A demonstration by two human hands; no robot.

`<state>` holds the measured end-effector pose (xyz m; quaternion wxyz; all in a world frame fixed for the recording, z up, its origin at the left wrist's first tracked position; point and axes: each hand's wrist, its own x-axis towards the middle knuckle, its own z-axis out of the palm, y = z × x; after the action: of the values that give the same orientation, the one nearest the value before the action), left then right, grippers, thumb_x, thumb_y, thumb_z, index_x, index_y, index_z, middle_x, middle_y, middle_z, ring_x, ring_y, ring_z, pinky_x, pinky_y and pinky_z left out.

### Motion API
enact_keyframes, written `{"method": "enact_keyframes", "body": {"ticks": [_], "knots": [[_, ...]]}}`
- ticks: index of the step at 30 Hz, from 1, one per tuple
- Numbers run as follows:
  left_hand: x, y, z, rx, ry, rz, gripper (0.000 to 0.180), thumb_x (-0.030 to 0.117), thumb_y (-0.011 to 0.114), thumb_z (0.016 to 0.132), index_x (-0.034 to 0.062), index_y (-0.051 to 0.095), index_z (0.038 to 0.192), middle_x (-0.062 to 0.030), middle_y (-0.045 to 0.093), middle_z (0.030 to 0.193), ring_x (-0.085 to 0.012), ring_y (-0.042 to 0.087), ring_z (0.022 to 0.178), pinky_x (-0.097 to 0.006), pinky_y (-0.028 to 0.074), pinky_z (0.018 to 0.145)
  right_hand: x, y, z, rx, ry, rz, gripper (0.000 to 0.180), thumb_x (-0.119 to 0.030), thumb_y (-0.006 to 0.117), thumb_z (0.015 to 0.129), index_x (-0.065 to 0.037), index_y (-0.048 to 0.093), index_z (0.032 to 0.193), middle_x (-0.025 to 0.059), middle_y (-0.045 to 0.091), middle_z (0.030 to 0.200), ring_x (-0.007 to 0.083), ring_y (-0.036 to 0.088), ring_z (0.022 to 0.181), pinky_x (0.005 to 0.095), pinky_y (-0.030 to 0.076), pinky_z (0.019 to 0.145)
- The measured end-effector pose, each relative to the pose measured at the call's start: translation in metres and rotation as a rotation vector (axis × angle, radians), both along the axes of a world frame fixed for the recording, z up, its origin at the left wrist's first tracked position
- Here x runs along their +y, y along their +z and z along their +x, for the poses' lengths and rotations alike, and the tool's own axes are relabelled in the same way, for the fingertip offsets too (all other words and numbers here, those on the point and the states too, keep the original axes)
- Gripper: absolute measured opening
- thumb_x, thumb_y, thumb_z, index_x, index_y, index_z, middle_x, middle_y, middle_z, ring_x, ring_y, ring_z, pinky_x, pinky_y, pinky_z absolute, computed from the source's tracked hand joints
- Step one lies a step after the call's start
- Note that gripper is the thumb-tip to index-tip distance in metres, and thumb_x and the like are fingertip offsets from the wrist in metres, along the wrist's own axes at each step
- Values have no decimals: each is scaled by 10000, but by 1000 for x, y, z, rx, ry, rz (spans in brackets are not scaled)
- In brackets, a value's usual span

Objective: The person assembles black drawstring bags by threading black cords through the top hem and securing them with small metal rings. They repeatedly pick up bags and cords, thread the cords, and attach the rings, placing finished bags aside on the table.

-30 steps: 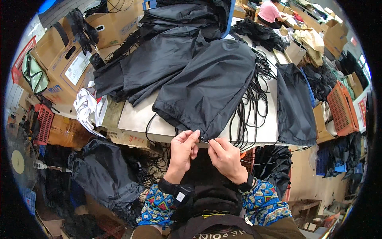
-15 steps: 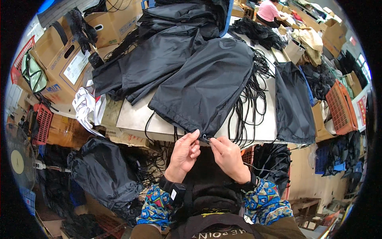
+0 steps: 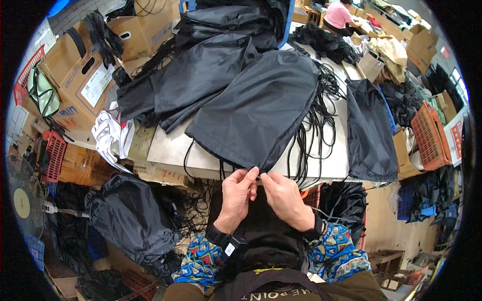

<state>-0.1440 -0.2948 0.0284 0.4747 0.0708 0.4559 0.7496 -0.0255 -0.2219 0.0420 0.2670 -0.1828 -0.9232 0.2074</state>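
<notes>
1. Fingertips have closed in since the earlier frames: the left hand (image 3: 238,193) has shifted rightward and now nearly meets the right hand (image 3: 286,198) at lower centre.
2. Patterned sleeve covers (image 3: 339,253) wrap both forearms along the lower edge.
3. Left thumb and fingers pinch the lower corner of a black drawstring bag (image 3: 256,108); right thumb and index press together at that corner, their grip too small to make out.
4. That bag slopes across the centre of the frame, on a white worktable (image 3: 168,149).
5. Loose black cords (image 3: 321,130) spill beside it, right of centre; another black bag (image 3: 370,130) lies farther right.
6. Upper left, a cardboard carton (image 3: 75,75) stands beyond the table's edge.
7. Upper right, a co-worker in a pink top (image 3: 338,15) sits bent forward.
</notes>
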Motion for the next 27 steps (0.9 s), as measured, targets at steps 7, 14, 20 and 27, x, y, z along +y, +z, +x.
{"method": "enact_keyframes", "body": {"ticks": [7, 14, 20, 27], "knots": [[-16, 18, -60, -27, 203, 37, 205, 119, 667, 857, 89, 516, 722, 23, 489, 591, -51, 408, 420, -195, 296, 358, 39, 61, 75, -184, 126, -21, 334, -112, 618, 846, -66, 572, 1174, 132, 539, 729, 307, 553, 639, 391, 445, 564], [12, 26, 10, 156, -269, -129, 275, 232, 676, 864, 78, 546, 678, 22, 496, 551, -63, 419, 422, -204, 306, 387, 41, 48, 67, -127, 79, 98, 232, -38, 582, 807, -52, 601, 1038, 112, 529, 718, 296, 580, 625, 375, 470, 534], [12, 21, -37, 94, 142, -58, 393, 362, 642, 874, 53, 507, 671, -40, 547, 570, -116, 483, 409, -235, 370, 368, 30, 49, 44, -48, 127, 31, 218, -15, 598, 810, -32, 605, 1027, 118, 524, 695, 296, 562, 588, 376, 441, 506], [17, 3, -10, 393, -95, -110, 647, 482, 401, 967, 16, 511, 531, -78, 531, 492, -159, 512, 407, -297, 414, 419, 9, 40, 10, 88, 6, -16, 157, 10, 620, 807, 4, 625, 964, 149, 554, 677, 311, 570, 571, 359, 455, 526]]}}
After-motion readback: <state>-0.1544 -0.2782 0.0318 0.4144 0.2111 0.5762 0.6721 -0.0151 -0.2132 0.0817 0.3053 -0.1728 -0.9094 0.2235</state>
